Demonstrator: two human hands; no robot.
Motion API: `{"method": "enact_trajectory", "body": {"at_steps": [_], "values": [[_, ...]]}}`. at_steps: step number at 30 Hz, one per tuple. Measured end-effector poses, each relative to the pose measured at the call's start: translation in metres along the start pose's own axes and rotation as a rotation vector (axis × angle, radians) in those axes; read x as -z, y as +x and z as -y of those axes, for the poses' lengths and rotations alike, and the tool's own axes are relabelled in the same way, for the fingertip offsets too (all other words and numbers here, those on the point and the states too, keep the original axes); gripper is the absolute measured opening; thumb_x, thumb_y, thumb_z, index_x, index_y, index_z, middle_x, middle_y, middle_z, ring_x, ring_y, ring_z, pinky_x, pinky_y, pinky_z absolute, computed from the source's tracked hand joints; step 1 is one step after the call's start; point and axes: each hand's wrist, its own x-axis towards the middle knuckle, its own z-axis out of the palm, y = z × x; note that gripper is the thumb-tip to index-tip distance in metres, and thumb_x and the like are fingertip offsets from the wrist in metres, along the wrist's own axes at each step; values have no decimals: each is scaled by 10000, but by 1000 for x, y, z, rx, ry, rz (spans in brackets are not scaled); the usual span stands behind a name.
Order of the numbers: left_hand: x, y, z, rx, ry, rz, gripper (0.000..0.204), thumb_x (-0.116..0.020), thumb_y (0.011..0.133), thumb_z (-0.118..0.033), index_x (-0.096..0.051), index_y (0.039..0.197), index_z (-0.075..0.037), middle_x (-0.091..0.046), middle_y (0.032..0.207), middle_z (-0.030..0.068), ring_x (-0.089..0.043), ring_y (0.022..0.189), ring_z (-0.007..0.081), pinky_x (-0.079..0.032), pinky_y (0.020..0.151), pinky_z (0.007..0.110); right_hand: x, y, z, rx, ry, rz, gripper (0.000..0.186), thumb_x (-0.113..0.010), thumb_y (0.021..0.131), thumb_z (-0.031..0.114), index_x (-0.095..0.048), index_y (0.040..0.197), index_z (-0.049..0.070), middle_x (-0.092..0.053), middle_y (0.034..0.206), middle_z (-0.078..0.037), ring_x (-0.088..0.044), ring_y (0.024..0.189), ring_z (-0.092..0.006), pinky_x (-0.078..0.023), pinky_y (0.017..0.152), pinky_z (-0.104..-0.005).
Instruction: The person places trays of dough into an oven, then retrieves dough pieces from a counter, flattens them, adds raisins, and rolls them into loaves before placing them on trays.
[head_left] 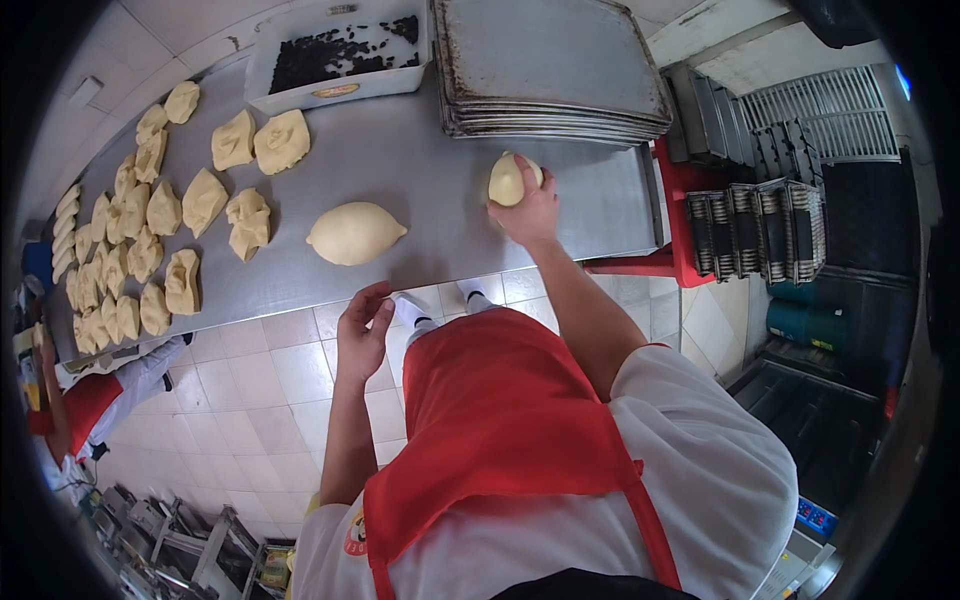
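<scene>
Pale yellow dough is what your hands work with on the steel table (420,180). Your right hand (527,205) is cupped over a small round dough ball (508,180), fingers curled around it, pressing it on the table near the stack of baking trays (550,70). Your left hand (362,335) is released, fingers loosely bent, holding nothing; it hovers at the near edge of the table.

The larger dough piece (354,233) (lemon-shaped, with pointed ends) lies at about 12 o'clock from your left hand, and at 8 o'clock from your right hand. Its long axis runs from 9 to 3 o'clock, across your reach. Your left hand is the nearer one to it, but apart, not touching.

Many rough cut dough portions (160,215) lie further at 10 o'clock, and a white tub of dark filling (345,55) stands at the far edge.
</scene>
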Motion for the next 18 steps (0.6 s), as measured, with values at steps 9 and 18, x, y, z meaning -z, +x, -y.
{"method": "enact_trajectory", "body": {"at_steps": [9,18], "values": [[-44,36,-26,-49,120,70,352,-723,1008,-125,-660,1331,-1,-755,1212,141,-735,1127,237,-569,998,375,125,23,-59,-382,2187,581,871,-682,896,597,-429,1590,137,-568,1477,-186,-615,1285,-390,-609,948,-506],[-150,109,-84,-6,114,-161,358,-706,1015,-141,-657,1329,24,-741,1263,171,-732,1149,269,-569,1021,394,265,322,-8,785,810,591,1122,-934,732,302,-339,1658,86,-524,1546,-167,-599,1350,-307,-518,1118,-442]]}}
